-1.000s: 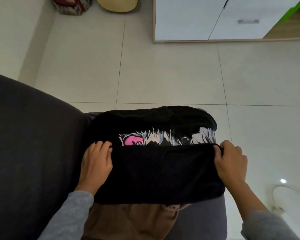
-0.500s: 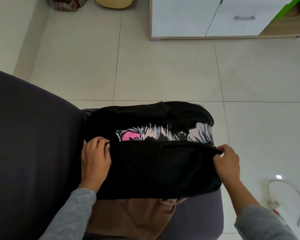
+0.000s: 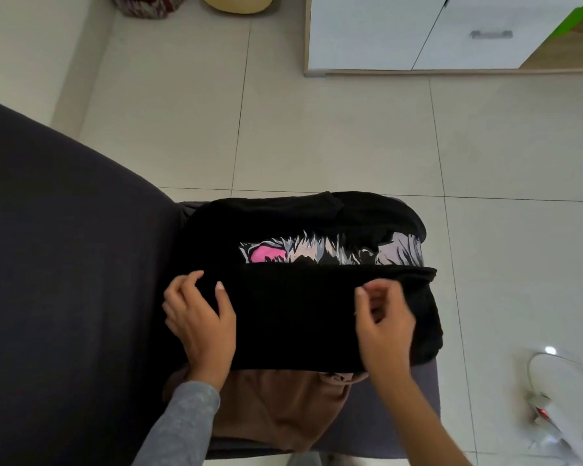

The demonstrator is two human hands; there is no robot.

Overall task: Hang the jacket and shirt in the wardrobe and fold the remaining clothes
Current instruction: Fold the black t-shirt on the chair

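A black T-shirt [image 3: 293,317] with a pink and grey print [image 3: 330,253] lies folded on a dark grey seat [image 3: 426,391]. Its near half is laid over the far half, leaving only a strip of the print showing. My left hand [image 3: 201,322] rests on the shirt's left edge, thumb on top and fingers apart. My right hand [image 3: 384,321] hovers over the right part of the fold with its fingers loosely curled and nothing in them; it is blurred. A brown garment [image 3: 283,408] lies under the shirt's near edge.
A dark sofa [image 3: 64,280] fills the left. A white cabinet [image 3: 401,31] with a drawer handle stands on the tiled floor at the far right. A white cable and power strip [image 3: 552,422] lie at the right. A tan cushion [image 3: 236,3] and a patterned bag [image 3: 145,6] sit at the top.
Both hands carried the near edge of the shirt forward over the print and laid it down. My right hand let go of the right corner and moved left over the shirt; my left hand's fingers spread.
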